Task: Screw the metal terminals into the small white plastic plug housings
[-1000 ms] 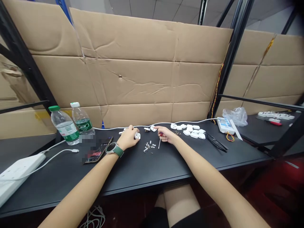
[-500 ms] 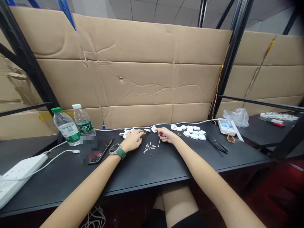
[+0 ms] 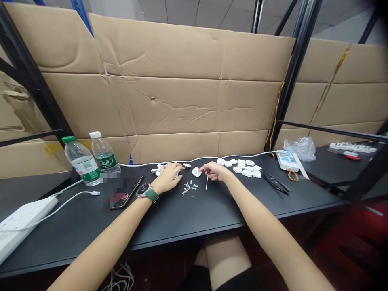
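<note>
My right hand (image 3: 217, 171) is closed on a small screwdriver (image 3: 207, 182) with a red handle, its thin shaft pointing down toward me. The index fingertip of that hand touches a white plastic plug-like part (image 3: 196, 172) lying on the table. My left hand (image 3: 167, 178) rests over some white plastic pieces (image 3: 157, 170), fingers stretched out and partly covering them. Near its fingertips lies a small white and metal part (image 3: 187, 165). A loose heap of small pale pieces (image 3: 188, 187) lies between the hands, nearer to me.
Several white plastic parts (image 3: 247, 173) lie on the right beside black-handled pliers or tweezers (image 3: 275, 182). A white device (image 3: 287, 161) is farther right. On the left are two bottles (image 3: 104, 155), a phone (image 3: 129, 196) and a white power strip (image 3: 26, 222). Cardboard (image 3: 182, 93) stands behind.
The white plug-like part has slid toward me, with my right index finger at it. My right hand has shifted slightly to the right with the screwdriver. My left hand stays over the white pieces.
</note>
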`<act>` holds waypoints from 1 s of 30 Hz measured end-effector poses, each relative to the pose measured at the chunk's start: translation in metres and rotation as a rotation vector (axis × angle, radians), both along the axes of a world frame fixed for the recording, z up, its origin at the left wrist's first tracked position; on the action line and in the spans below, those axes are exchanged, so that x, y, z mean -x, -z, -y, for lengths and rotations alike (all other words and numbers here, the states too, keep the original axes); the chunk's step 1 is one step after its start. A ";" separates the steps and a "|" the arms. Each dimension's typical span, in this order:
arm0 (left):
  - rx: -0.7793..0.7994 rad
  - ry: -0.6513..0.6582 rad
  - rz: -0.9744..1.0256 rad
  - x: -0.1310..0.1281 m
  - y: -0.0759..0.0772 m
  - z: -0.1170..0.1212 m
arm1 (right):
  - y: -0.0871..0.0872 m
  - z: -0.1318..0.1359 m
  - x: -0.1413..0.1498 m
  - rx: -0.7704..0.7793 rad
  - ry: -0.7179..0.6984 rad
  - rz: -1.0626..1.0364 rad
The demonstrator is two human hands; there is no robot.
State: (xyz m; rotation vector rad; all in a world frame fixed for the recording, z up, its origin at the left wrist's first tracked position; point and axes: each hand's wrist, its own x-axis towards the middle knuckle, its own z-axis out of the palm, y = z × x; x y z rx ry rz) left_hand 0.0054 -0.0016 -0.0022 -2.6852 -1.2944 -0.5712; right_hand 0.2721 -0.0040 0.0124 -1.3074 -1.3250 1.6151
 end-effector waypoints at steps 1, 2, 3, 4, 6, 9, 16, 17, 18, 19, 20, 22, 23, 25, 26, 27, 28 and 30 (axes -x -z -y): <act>0.005 0.008 0.002 0.000 0.000 0.000 | 0.001 0.000 0.001 -0.012 0.000 0.002; 0.007 0.015 0.005 -0.001 0.000 0.001 | 0.003 -0.001 0.003 -0.019 -0.001 0.006; 0.010 0.025 0.008 -0.001 -0.001 0.001 | 0.004 -0.001 0.004 -0.023 -0.002 0.011; 0.011 0.034 0.010 -0.001 -0.001 0.002 | 0.006 -0.001 0.005 -0.028 -0.001 0.016; 0.013 0.052 0.012 -0.001 -0.001 0.002 | 0.008 -0.001 0.007 -0.060 0.008 0.012; 0.019 0.066 0.001 -0.002 -0.001 0.004 | 0.009 0.001 0.008 -0.126 0.061 -0.005; -0.033 0.025 -0.030 0.003 0.005 -0.002 | 0.014 0.002 0.010 -0.059 0.028 0.019; -0.050 0.015 -0.030 0.005 0.006 -0.003 | 0.015 0.001 0.010 -0.066 0.002 0.028; -0.067 0.001 -0.029 0.006 0.006 -0.004 | 0.016 0.001 0.010 -0.084 -0.024 0.034; -0.082 -0.013 -0.027 0.007 0.006 -0.005 | 0.017 0.000 0.010 -0.105 -0.046 0.037; -0.094 -0.027 -0.025 0.007 0.006 -0.006 | 0.018 -0.001 0.011 -0.122 -0.061 0.040; -0.106 -0.047 -0.021 0.008 0.004 -0.007 | 0.018 -0.001 0.012 -0.137 -0.070 0.056; -0.106 -0.051 -0.017 0.008 0.004 -0.007 | 0.018 -0.002 0.013 -0.136 -0.065 0.072; -0.098 -0.049 0.002 0.006 0.002 -0.007 | 0.018 -0.003 0.015 -0.131 -0.037 0.115; -0.091 -0.044 0.015 0.005 0.002 -0.006 | 0.018 -0.003 0.017 -0.134 -0.019 0.134; -0.085 -0.034 0.027 0.003 0.002 -0.006 | 0.018 -0.004 0.018 -0.137 -0.003 0.150; -0.080 -0.021 0.040 0.002 0.002 -0.006 | 0.018 -0.004 0.019 -0.140 0.011 0.161; -0.076 0.018 0.062 0.000 0.002 -0.005 | 0.018 -0.005 0.021 -0.142 0.026 0.169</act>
